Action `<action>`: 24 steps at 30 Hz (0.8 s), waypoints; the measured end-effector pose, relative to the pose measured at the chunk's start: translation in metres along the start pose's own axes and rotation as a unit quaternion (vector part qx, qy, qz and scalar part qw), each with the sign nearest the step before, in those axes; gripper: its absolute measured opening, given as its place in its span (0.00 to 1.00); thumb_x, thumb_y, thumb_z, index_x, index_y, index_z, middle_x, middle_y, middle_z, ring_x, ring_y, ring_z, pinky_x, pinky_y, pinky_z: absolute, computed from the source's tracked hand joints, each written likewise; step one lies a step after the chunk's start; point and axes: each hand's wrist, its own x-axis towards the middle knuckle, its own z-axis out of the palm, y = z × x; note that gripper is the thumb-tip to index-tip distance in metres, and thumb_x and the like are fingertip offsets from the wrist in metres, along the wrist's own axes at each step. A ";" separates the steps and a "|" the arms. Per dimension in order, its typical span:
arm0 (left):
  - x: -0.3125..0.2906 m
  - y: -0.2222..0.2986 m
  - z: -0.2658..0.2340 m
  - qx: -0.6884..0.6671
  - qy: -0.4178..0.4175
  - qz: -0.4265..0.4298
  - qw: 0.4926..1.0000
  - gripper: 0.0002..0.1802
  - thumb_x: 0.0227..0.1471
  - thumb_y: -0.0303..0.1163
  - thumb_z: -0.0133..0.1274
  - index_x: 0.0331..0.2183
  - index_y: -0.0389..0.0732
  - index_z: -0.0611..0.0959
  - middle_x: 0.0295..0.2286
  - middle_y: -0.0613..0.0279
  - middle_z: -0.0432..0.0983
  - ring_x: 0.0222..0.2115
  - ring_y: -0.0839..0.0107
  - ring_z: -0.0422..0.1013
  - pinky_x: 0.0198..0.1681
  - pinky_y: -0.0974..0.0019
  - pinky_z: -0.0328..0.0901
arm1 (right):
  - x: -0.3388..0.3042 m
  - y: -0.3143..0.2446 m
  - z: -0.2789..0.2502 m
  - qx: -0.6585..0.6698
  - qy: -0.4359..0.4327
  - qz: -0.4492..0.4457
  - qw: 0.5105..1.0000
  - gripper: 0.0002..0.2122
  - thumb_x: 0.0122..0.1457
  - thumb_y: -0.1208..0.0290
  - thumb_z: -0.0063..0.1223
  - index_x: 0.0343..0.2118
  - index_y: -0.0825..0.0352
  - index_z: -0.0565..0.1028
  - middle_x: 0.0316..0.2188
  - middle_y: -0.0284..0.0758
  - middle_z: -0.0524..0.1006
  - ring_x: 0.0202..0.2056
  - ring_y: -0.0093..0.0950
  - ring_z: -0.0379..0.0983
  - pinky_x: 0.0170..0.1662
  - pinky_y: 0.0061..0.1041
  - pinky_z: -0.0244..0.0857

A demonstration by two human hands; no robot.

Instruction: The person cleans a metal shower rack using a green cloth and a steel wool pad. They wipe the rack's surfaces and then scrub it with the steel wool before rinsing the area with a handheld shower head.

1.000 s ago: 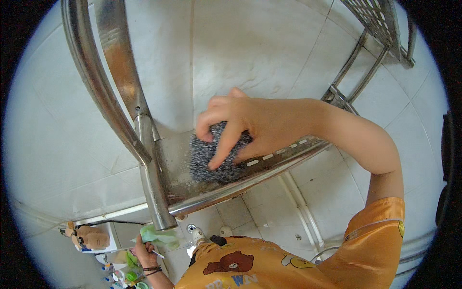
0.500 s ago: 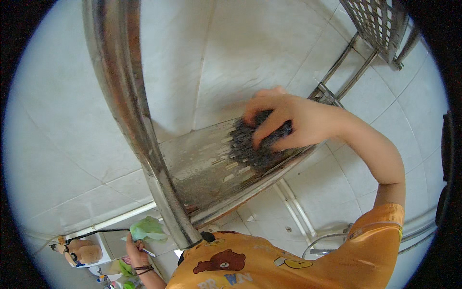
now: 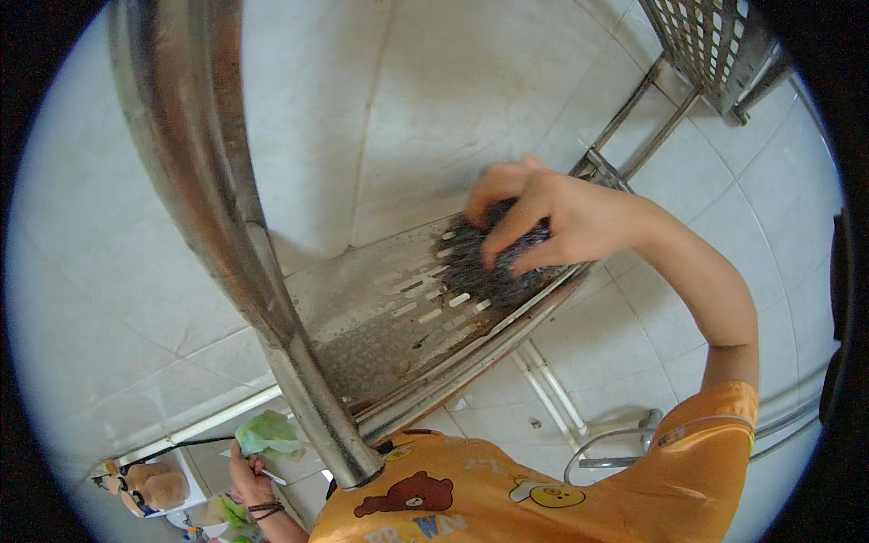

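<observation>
My right hand [image 3: 534, 217] grips a dark grey, shaggy scouring pad [image 3: 507, 271], fingers curled over it. The pad presses on a wet metal shelf [image 3: 362, 335] with slotted holes, marked with brown grime and dull patches. At the lower left, small in the view, my left hand [image 3: 246, 475] wears dark bracelets and is closed by a crumpled light green piece [image 3: 270, 436], thin like plastic or cloth. A slim white stick [image 3: 273, 476] shows beside its fingers. What exactly the left fingers clasp is hard to see.
A thick metal tube [image 3: 208, 199] rises at the shelf's left end. Tiled wall [image 3: 471, 90] lies behind. A perforated metal basket [image 3: 701, 45] is at the upper right. White pipes [image 3: 548, 385] and a hose fitting [image 3: 611, 462] sit below the shelf.
The pad and right hand have shifted slightly, uncovering more slots in the shelf. The view has moved a little, so the metal tube and left hand appear farther left.
</observation>
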 end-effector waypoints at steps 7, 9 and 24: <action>-0.010 0.001 0.008 -0.003 -0.036 0.040 0.999 0.08 0.55 0.35 0.44 0.32 0.41 0.73 0.17 0.72 0.60 0.12 0.84 0.49 0.10 0.81 0.45 | 0.020 -0.002 0.009 -0.038 0.036 -0.081 0.995 0.10 0.42 0.69 0.58 0.31 0.62 0.79 0.37 0.35 0.69 0.44 0.31 0.62 0.50 0.37 0.48; -0.002 0.001 0.006 -0.015 -0.047 0.028 0.998 0.08 0.55 0.35 0.45 0.33 0.41 0.73 0.17 0.72 0.60 0.12 0.83 0.49 0.10 0.81 0.45 | 0.005 0.001 0.003 -0.034 0.012 -0.031 0.999 0.10 0.42 0.69 0.57 0.31 0.63 0.79 0.36 0.34 0.69 0.44 0.32 0.62 0.50 0.37 0.48; 0.004 -0.001 0.008 -0.013 -0.039 0.020 0.999 0.09 0.55 0.35 0.45 0.34 0.40 0.73 0.17 0.71 0.59 0.12 0.83 0.49 0.10 0.79 0.44 | 0.003 -0.003 0.001 -0.012 0.006 -0.008 1.000 0.10 0.38 0.72 0.60 0.28 0.66 0.78 0.34 0.35 0.70 0.41 0.31 0.64 0.48 0.34 0.48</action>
